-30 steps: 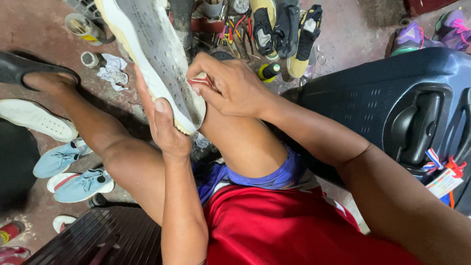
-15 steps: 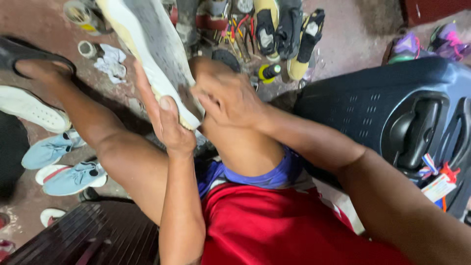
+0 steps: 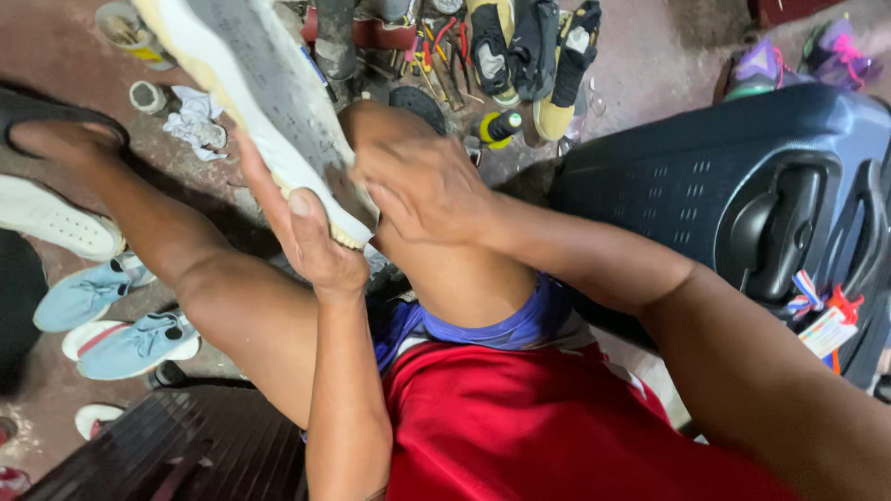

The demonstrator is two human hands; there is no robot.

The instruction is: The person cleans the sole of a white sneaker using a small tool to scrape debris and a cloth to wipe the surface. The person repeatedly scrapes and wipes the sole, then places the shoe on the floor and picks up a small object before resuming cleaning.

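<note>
Stained concrete floor [image 3: 650,65]; left hand [image 3: 306,241] grasping upturned shoe [image 3: 260,102], gritty grey sole; right hand [image 3: 427,186] pressing heel, grip unclear.

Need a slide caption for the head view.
Left hand props a shoe sole-up; right hand presses its heel.

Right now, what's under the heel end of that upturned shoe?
The left hand cups the shoe at its heel; the right hand presses its sole. The upper is hidden.
</note>
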